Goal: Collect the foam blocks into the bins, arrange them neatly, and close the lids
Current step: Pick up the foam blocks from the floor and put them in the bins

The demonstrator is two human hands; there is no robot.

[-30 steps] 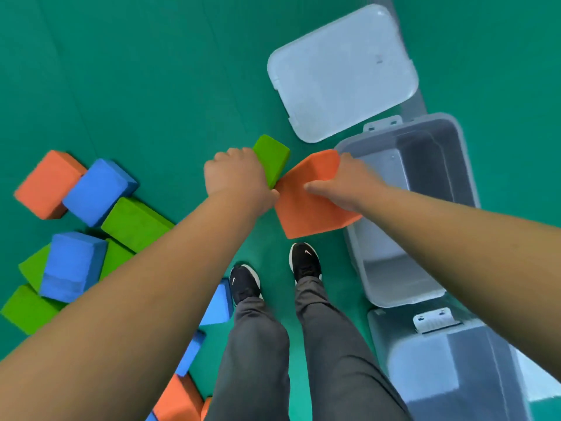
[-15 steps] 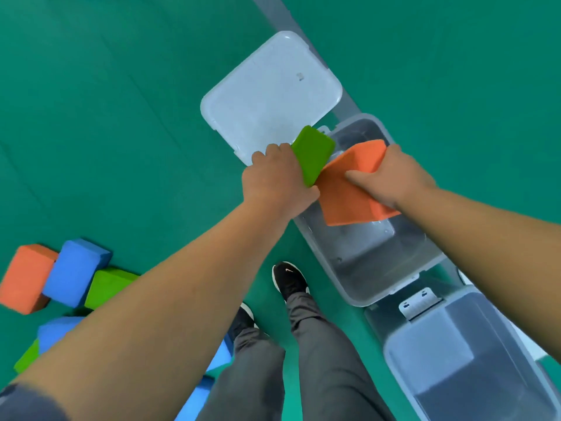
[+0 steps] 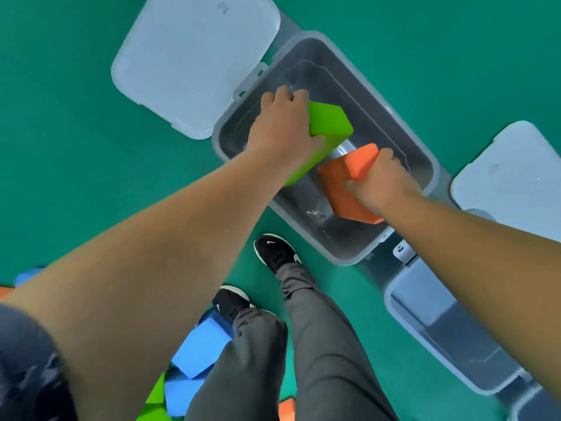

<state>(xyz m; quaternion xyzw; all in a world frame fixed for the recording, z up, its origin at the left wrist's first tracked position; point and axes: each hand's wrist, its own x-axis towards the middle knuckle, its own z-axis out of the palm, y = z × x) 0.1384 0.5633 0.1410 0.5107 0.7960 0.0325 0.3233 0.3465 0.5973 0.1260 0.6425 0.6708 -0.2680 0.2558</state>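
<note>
Right now the left hand [image 3: 282, 129] grips a green foam block [image 3: 329, 120], fingers curled over its top edge and the thumb hidden beneath. The block is tilted, and its long side slopes down into the open grey bin [image 3: 340, 253]. Just beside it, the right hand [image 3: 382, 183] clutches an orange foam block [image 3: 346, 177] from its near end, fingers wrapped round the upper corner. This block is also tilted and sits low inside the bin, near the bottom; whether it touches the bottom cannot be told. The two blocks lie close together, the green above and to the left of the orange.

The bin's pale lid [image 3: 194, 62] lies flat on the green floor [image 3: 76, 117], against the bin's far left rim. A second grey bin [image 3: 391, 302] stands to the right, under the right forearm, with its own lid [image 3: 510, 177] lying beyond it. Below, the person's black shoes [image 3: 274, 250] and grey trousers [image 3: 318, 344] show. Loose blue blocks [image 3: 203, 344] lie by the left foot, with a green one [image 3: 158, 399] and an orange one [image 3: 287, 408] at the bottom edge.
</note>
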